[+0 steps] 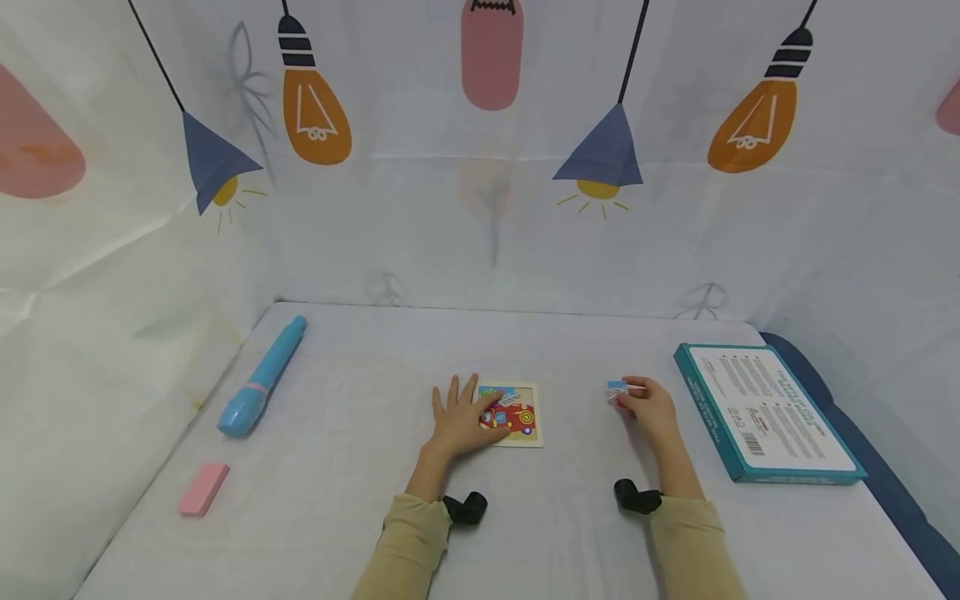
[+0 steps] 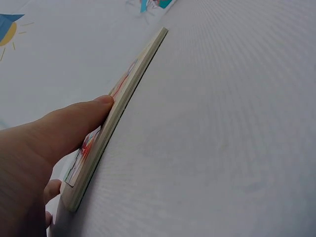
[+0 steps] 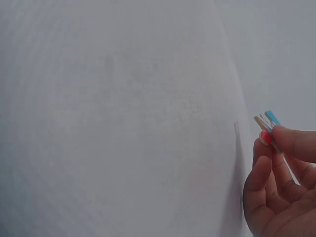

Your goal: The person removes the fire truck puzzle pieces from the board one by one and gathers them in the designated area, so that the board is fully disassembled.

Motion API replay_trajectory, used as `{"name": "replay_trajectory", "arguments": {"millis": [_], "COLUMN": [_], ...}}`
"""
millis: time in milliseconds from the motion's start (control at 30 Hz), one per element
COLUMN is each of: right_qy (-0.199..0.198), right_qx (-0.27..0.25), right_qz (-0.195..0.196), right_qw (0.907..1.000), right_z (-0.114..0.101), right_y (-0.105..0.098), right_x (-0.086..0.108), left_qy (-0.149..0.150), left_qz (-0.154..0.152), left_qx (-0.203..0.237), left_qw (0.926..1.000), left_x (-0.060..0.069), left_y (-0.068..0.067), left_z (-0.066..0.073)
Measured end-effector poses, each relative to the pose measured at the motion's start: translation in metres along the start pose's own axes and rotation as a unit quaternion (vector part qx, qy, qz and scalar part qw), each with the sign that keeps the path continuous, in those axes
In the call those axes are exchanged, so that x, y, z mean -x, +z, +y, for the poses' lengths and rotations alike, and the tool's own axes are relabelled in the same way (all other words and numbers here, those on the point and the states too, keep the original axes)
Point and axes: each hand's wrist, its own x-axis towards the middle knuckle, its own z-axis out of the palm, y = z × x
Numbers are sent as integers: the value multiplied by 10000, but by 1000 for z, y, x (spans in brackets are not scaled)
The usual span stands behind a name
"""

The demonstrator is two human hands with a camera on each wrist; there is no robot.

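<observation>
A small wooden jigsaw puzzle (image 1: 527,417) with a red vehicle picture and a pale frame lies flat on the white table. My left hand (image 1: 459,423) rests over its left side with fingers spread; thumb and index finger touch the picture. In the left wrist view the thumb (image 2: 79,121) presses the top of the puzzle (image 2: 106,128) near its edge. To the right, my right hand (image 1: 651,410) pinches a small blue-and-white puzzle piece (image 1: 616,390) between thumb and fingers, above the table. In the right wrist view the piece (image 3: 267,129) appears tilted, partly covered by the thumb.
A teal box (image 1: 772,412) with a white printed panel lies at the right, a dark blue object (image 1: 806,375) behind it. At the left are a blue microphone-shaped object (image 1: 262,379) and a pink block (image 1: 204,489). A white sheet with printed lamps (image 1: 603,154) hangs behind the table.
</observation>
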Motion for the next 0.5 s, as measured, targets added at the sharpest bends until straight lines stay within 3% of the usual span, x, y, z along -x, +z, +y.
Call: {"name": "replay_trajectory", "arguments": {"millis": [500], "right_qy": [281], "right_qx": [120], "right_qz": [223], "right_qw": [9993], "right_z": [11], "right_y": [-19], "right_x": [-8], "left_qy": [34], "left_qz": [-29], "left_qx": [75], "left_qw": [10000], "left_x": [2], "left_y": [-4], "left_z": [2]}}
